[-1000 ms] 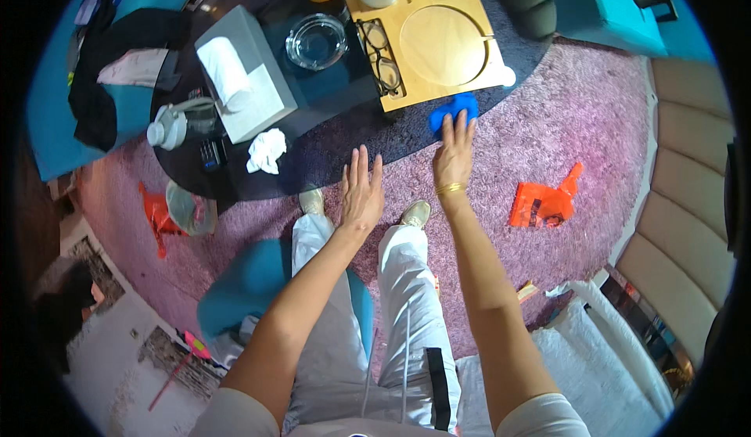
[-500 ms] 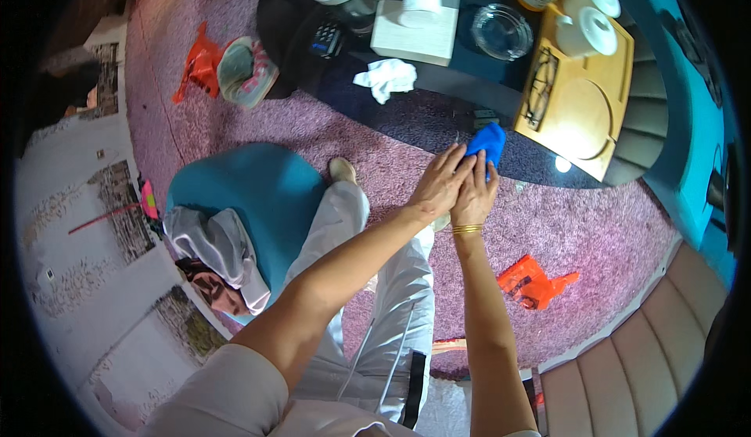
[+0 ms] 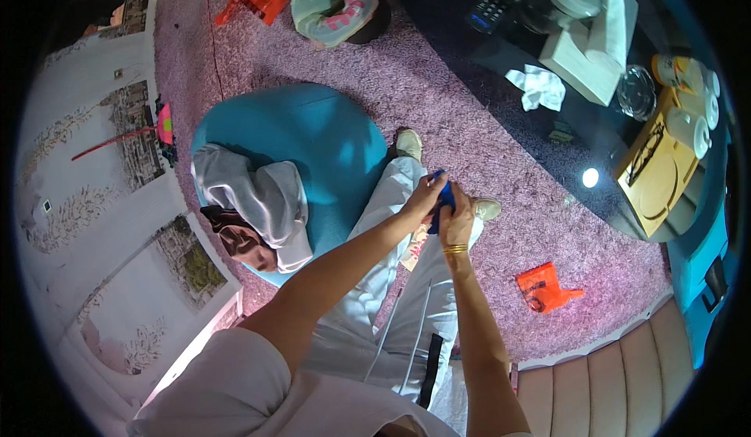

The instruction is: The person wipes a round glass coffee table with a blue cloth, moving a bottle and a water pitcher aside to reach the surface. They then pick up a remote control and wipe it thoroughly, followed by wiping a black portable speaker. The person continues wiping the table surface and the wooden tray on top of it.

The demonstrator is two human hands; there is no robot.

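Between my hands, in front of my knees, is a folded blue cloth (image 3: 446, 199). My left hand (image 3: 423, 197) grips its left side with bent fingers. From the right, my right hand (image 3: 459, 219) closes on the cloth, its thumb near the lower end. Gold bangles (image 3: 455, 248) circle my right wrist. Much of the cloth is hidden behind my fingers. Both hands are over my legs and shoes, apart from the dark glossy table (image 3: 501, 85).
On the table are a crumpled white tissue (image 3: 538, 88), a tissue box (image 3: 583, 65), a remote (image 3: 494, 5), a glass ashtray (image 3: 636, 93) and a wooden tray (image 3: 665, 179). A teal pouf (image 3: 336, 140) bears clothes (image 3: 258, 194). Beyond stands a lined bin (image 3: 328, 10); an orange bag (image 3: 546, 288) lies on the carpet.
My hands have drawn the blue cloth back from the table's edge toward my body, both still holding it. The view has swung left, so the table sits farther right.
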